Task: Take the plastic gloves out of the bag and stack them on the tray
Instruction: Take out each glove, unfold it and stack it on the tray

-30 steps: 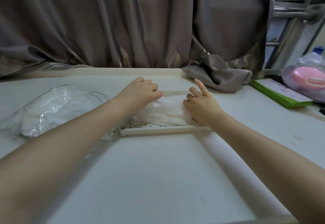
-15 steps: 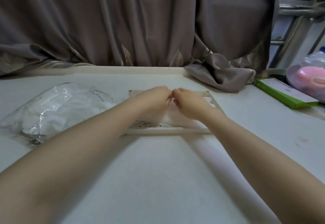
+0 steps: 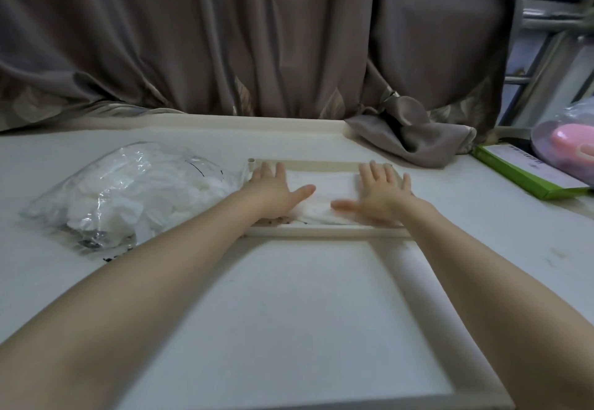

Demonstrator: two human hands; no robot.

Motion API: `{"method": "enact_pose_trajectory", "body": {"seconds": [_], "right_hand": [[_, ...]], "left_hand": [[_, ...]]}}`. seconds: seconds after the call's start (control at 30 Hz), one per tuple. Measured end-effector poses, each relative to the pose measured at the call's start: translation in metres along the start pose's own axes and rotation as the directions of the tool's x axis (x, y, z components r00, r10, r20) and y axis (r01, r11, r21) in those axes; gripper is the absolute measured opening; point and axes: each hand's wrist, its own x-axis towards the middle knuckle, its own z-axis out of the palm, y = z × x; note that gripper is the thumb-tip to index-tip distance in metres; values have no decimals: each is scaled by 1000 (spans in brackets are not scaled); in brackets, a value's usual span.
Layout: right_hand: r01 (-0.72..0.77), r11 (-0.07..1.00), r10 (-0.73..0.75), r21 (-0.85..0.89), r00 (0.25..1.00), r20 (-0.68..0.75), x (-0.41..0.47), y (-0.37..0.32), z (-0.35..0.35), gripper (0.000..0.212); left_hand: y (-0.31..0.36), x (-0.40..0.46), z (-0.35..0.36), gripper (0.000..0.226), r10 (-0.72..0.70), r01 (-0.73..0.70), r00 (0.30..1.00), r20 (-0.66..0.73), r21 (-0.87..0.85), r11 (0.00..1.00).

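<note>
- Pressing left hand [image 3: 273, 189] and right hand [image 3: 379, 194], fingers flat and released, on gloves [image 3: 324, 189] in tray [image 3: 321, 232].
- Smoothing evenly outward, avoiding creases, probably best.

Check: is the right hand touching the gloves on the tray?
Touching. The head view shows the right hand lying flat on the gloves in the tray.

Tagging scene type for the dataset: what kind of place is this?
Likely a home room, not a lab: a white table against drawn curtains, with a green box and bagged pink item at its side.
</note>
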Motion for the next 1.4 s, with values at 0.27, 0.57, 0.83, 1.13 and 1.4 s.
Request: {"method": "enact_pose_trajectory", "body": {"seconds": [0.27, 0.57, 0.83, 1.13, 1.4], "right_hand": [[717, 649, -382, 255, 597, -705, -50, -111, -22, 16], [388, 832, -282, 396, 911, -301, -55, -184, 9, 31], [302, 441, -159, 845, 953, -257, -52, -178, 5, 16], [687, 518, -372, 509, 717, -589, -57, -169, 19, 15], [559, 828, -493, 55, 770, -405, -58, -186, 29, 21]], "left_hand": [[-50, -59, -38, 22, 462, -318, 525, -715, 339, 885], [-126, -56, -30, 17, 146, -258, 831, -537, -139, 956], [-125, -54, -20, 68, 394, -435, 724, -566, 69, 898], [-142, -42, -15, 24, 166, -311, 767, -620, -134, 941], [-139, -52, -16, 34, 172, -393, 745, -645, -215, 894]]}}
